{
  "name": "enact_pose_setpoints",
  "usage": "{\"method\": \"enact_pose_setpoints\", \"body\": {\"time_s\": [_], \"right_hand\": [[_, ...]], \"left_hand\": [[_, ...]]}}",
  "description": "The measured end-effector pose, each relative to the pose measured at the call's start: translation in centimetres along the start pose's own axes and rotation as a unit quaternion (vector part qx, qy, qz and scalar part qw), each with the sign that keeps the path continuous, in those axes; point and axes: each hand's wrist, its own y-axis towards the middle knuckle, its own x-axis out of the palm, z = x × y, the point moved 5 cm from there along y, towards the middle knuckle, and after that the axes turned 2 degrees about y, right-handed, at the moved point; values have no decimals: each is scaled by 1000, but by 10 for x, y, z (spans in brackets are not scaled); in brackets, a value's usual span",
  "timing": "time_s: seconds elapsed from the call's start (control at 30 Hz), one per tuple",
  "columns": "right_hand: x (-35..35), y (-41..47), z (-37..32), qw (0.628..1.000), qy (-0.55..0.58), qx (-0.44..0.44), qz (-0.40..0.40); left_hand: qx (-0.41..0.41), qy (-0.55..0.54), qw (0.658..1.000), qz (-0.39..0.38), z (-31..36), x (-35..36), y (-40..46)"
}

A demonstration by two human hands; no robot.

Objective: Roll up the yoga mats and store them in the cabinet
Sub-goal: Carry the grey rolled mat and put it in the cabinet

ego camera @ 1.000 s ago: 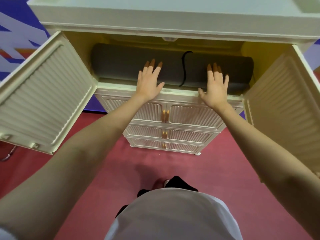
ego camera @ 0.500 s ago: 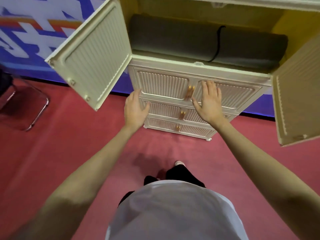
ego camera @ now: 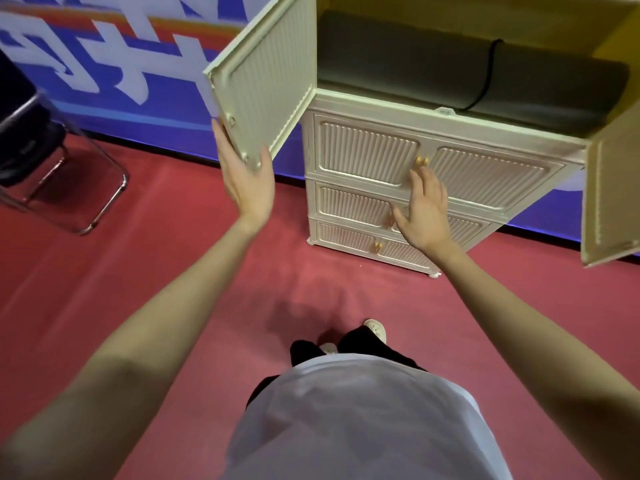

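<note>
Rolled dark-grey yoga mat [ego camera: 478,74] now lies alone in the cream ribbed cabinet [ego camera: 433,161]; I've pulled both hands off it, left hand [ego camera: 247,174] flat against the open left door [ego camera: 266,81], right hand [ego camera: 427,207] spread, empty.

**Red floor, blue wall, one chair**

A red carpet-like floor [ego camera: 166,271] fills the lower view, lit evenly, with a soft shadow in front of the person's feet. Behind it runs a blue wall banner [ego camera: 104,64] bearing large white shapes and an orange-red stripe. At the far left stands a black chair [ego camera: 24,133] on a chrome tube frame, its base resting on the floor.
</note>
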Motion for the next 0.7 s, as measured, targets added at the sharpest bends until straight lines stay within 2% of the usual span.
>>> {"method": "enact_pose_setpoints", "body": {"time_s": [0.13,0.2,0.27,0.37,0.57,0.7], "right_hand": [[-14,-14,20,1000,-2,25,15],[-21,-23,35,998,8,51,27],[-31,-31,48,996,20,73,46],[-47,-40,56,995,24,63,76],[-94,-57,74,985,2,31,169],[-119,-78,95,951,24,73,299]], "left_hand": [[27,-34,999,24,19,14,-14],[52,-45,997,-23,28,30,-32],[104,-60,987,-103,42,52,-52],[166,-65,965,-190,65,81,-68],[177,-72,935,-298,104,155,-74],[179,-56,935,-302,124,199,-72]]}}
